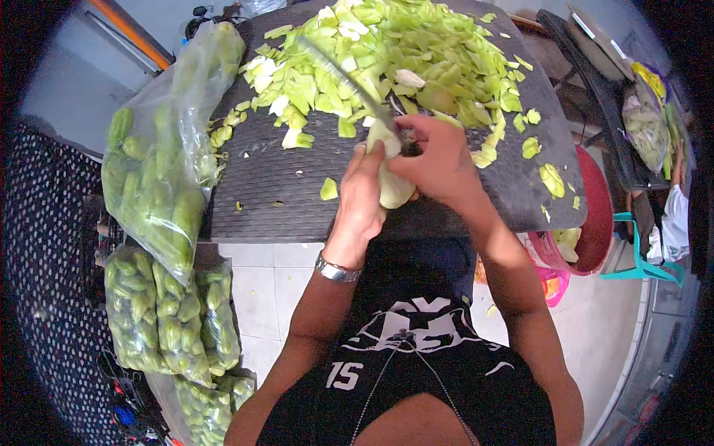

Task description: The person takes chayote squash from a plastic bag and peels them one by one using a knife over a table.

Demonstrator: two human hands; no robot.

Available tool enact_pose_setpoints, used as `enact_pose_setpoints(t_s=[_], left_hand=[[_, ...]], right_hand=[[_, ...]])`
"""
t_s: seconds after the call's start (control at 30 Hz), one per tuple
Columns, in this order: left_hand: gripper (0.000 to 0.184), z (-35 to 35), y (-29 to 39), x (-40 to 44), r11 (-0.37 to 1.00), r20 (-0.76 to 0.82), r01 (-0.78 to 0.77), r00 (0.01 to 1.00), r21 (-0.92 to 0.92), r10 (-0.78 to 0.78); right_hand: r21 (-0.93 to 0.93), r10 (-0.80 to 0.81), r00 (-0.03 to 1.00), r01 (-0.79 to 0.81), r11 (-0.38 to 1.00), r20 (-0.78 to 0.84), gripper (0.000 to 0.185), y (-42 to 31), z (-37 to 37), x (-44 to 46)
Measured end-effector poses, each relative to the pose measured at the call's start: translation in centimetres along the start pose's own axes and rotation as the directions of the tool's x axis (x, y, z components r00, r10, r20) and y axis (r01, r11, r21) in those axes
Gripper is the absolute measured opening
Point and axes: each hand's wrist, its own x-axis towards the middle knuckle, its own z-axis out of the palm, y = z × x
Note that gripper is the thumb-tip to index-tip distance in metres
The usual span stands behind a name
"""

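Note:
My left hand (pixel 361 195) is closed around a peeled, pale green vegetable (pixel 396 192), its thumb lying along the upper part. The vegetable is long and rounded, held over the near edge of a dark textured table (pixel 275 175). My right hand (pixel 444 160) grips a knife (pixel 349 83) by its handle, close against the vegetable. The knife's blade points up and left and is smeared by motion. Beyond both hands lies a wide heap of green peelings and slices (pixel 439 63), with a few loose pieces around it.
At the table's left, a clear plastic bag (pixel 160 160) of whole green vegetables leans on the edge. More filled bags (pixel 171 320) stand on the floor below. To the right are a red tub (pixel 593 215), a teal stool (pixel 645 271) and a dark side table (pixel 595 97) with bagged produce.

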Motion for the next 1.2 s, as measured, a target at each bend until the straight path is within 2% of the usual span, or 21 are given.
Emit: enact_pose_setpoints(t_s=[0.07, 0.1, 0.2, 0.23, 0.33, 0.37, 0.47, 0.53, 0.57, 0.6, 0.67, 0.73, 0.77, 0.8, 0.83, 0.87, 0.9, 0.97, 1.07, 1.17, 1.2], left_hand=[[0.036, -0.7, 0.5, -0.2, 0.999, 0.028, 0.032, 0.999, 0.014, -0.033], [0.036, -1.0, 0.8, -0.1, 0.999, 0.039, 0.031, 0.999, 0.01, -0.032], [0.039, -1.8, 1.3, 0.0, 0.998, 0.068, 0.058, 0.996, -0.029, -0.056], [0.041, -2.1, 1.4, 0.0, 0.995, 0.074, 0.083, 0.994, -0.057, -0.079], [0.043, -2.6, 1.5, 0.0, 0.969, 0.164, 0.166, 0.977, -0.181, -0.137], [0.044, -2.7, 1.6, 0.1, 0.954, 0.206, 0.196, 0.967, -0.226, -0.15], [0.043, -3.1, 1.8, 0.5, 0.959, 0.213, 0.146, 0.973, -0.244, -0.094], [0.039, -3.6, 2.6, 1.7, 0.943, 0.12, 0.02, 0.993, -0.333, 0.021], [0.037, -3.5, 2.8, 2.3, 0.94, -0.063, -0.14, 0.99, -0.311, 0.126], [0.033, -2.7, 3.7, 2.5, 0.913, -0.143, -0.264, 0.963, -0.311, 0.23], [0.034, 0.0, 4.1, 4.9, 0.839, -0.411, -0.519, 0.808, -0.16, 0.422], [0.032, 4.6, 4.2, 5.6, 0.882, -0.121, -0.448, 0.893, -0.149, 0.433], [0.033, 6.0, 2.2, 6.8, 0.833, 0.207, -0.549, 0.825, 0.073, 0.526], [0.034, 7.5, 0.2, 7.9, 0.678, 0.51, -0.712, 0.658, 0.181, 0.554], [0.041, 11.2, 0.2, 8.3, 0.8, 0.666, -0.598, 0.613, 0.041, 0.424], [0.046, 13.7, 0.4, 7.9, 0.883, 0.725, -0.469, 0.618, 0.029, 0.305], [0.05, 16.2, 0.7, 7.4, 0.943, 0.77, -0.329, 0.612, 0.041, 0.18], [0.055, 18.6, 0.4, 5.2, 0.97, 0.641, -0.061, 0.76, 0.234, -0.107], [0.051, 15.5, 1.5, 4.7, 0.949, 0.556, -0.141, 0.83, 0.283, -0.042], [0.044, 9.5, 5.0, 4.7, 0.804, 0.493, -0.371, 0.863, 0.466, 0.113], [0.035, 7.8, 6.1, 5.2, 0.752, 0.446, -0.41, 0.878, 0.516, 0.173]], right_hand=[[0.204, 0.042, 0.996, -0.056, 0.977, 0.074, 0.048, 3.1, 0.4, 1.4], [0.333, 0.188, 0.959, -0.251, 0.909, 0.21, 0.04, 2.3, -0.3, 1.5], [0.515, 0.2, 0.939, -0.323, 0.794, 0.281, 0.033, 3.7, -0.5, 2.7], [0.539, 0.195, 0.955, -0.288, 0.792, 0.224, 0.029, 4.2, -0.1, 3.2], [0.264, 0.298, 0.954, -0.28, 0.923, -0.032, 0.028, 4.9, 0.1, 4.4], [0.243, 0.321, 0.947, -0.304, 0.921, -0.034, 0.029, 5.1, -0.1, 4.7], [0.151, 0.232, 0.967, -0.214, 0.965, -0.107, 0.031, 5.5, -0.8, 4.4], [0.146, 0.211, 0.967, -0.19, 0.971, -0.141, 0.031, 6.0, -1.3, 3.6], [0.144, 0.2, 0.967, -0.178, 0.973, -0.158, 0.031, 6.1, -1.4, 3.1], [0.211, 0.228, 0.963, -0.195, 0.958, -0.144, 0.03, 6.5, -1.4, 2.5], [0.335, 0.276, 0.955, -0.226, 0.915, -0.11, 0.03, 7.2, -1.2, 1.4], [0.4, 0.335, 0.94, -0.287, 0.871, -0.056, 0.028, 6.6, -1.3, 0.8], [0.425, 0.335, 0.942, -0.292, 0.857, -0.029, 0.028, 7.0, -1.4, 0.9], [0.452, 0.334, 0.942, -0.298, 0.841, -0.001, 0.028, 7.5, -1.3, 1.0], [0.431, 0.165, 0.981, -0.104, 0.897, -0.105, 0.028, 10.1, -0.6, 1.2], [0.433, 0.196, 0.977, -0.14, 0.89, -0.088, 0.029, 10.2, -0.6, 1.2], [0.435, 0.226, 0.971, -0.173, 0.883, -0.074, 0.031, 10.1, -0.6, 1.1], [0.448, 0.284, 0.958, -0.234, 0.863, -0.048, 0.033, 10.0, -0.9, 0.5], [0.494, 0.332, 0.943, -0.29, 0.82, 0.003, 0.033, 8.7, -2.5, -0.7], [0.546, 0.346, 0.936, -0.326, 0.772, 0.069, 0.033, 7.0, -3.9, -1.5], [0.556, 0.363, 0.931, -0.318, 0.768, 0.031, 0.03, 7.0, -3.7, -1.6]])
